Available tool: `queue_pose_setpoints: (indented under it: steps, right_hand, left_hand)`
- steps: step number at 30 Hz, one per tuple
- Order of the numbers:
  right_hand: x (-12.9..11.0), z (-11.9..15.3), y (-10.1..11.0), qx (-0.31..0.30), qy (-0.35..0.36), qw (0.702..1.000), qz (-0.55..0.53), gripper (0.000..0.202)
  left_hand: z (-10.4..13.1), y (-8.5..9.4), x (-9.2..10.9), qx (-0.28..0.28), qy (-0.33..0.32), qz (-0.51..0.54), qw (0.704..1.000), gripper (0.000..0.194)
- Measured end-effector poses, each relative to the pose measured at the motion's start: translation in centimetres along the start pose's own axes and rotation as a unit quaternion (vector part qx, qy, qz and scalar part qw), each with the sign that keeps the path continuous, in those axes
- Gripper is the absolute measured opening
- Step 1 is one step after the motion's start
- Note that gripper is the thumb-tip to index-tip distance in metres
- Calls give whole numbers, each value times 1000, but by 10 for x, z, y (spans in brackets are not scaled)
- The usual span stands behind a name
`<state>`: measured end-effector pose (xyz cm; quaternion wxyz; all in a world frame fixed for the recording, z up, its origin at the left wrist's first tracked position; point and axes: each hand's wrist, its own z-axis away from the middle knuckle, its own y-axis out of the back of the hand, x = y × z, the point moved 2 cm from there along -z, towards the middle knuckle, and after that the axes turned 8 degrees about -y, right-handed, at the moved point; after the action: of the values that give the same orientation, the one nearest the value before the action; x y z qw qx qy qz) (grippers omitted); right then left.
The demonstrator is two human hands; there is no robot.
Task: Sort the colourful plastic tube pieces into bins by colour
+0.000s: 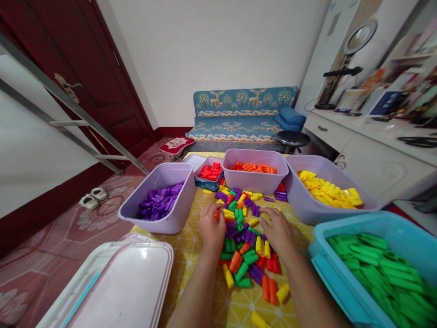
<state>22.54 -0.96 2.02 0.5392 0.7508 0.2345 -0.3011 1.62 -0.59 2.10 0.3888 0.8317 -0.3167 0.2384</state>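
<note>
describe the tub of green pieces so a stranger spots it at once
Find the yellow tablecloth before the blue sofa. At its near right, past the right hand, sits the tub of green pieces. It is the only turquoise tub; the adjacent tub of yellow pieces is lilac.

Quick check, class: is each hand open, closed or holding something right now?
Left hand: partly curled at an orange-red piece; whether it grips it cannot be told.
Right hand: open, beside purple pieces.
</note>
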Motion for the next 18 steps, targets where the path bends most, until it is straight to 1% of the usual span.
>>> queue_pose_setpoints:
  steps: [1, 3, 6, 8, 11, 13, 15, 17, 18]
  right_hand:
    - [3, 0, 0, 2, -4, 1000, 6, 22]
    - [8, 0, -2, -4, -16, 1000, 2, 21]
    - [7, 1, -8, -28, -21, 999, -20, 21]
    - [2, 3, -13, -45, -19, 998, -26, 21]
    - [-6, 8, -22, -70, -6, 997, -25, 22]
    - [-11, 11, -28, -85, 7, 996, -32, 26]
    - [-13, 13, -33, -97, 10, 994, -55, 30]
    - [-15, 14, -36, -110, 1, 989, -102, 35]
    - [-16, 14, -36, -119, -6, 984, -134, 37]
  left_hand:
    - [-1, 2, -2, 6, 0, -27, 1000, 21]
    - [-1, 4, -8, -13, 16, -69, 997, 24]
    - [1, 1, -13, -91, 48, -90, 991, 31]
    - [3, -4, -13, -131, 50, -66, 988, 37]
    - [5, -11, -13, -143, 41, 28, 988, 41]
    - [5, -16, -13, -135, 64, 114, 982, 38]
    - [6, -21, -12, -138, 113, 216, 960, 36]
    - [6, -25, -8, -148, 154, 321, 923, 40]
    - [5, -26, -5, -154, 165, 367, 903, 42]
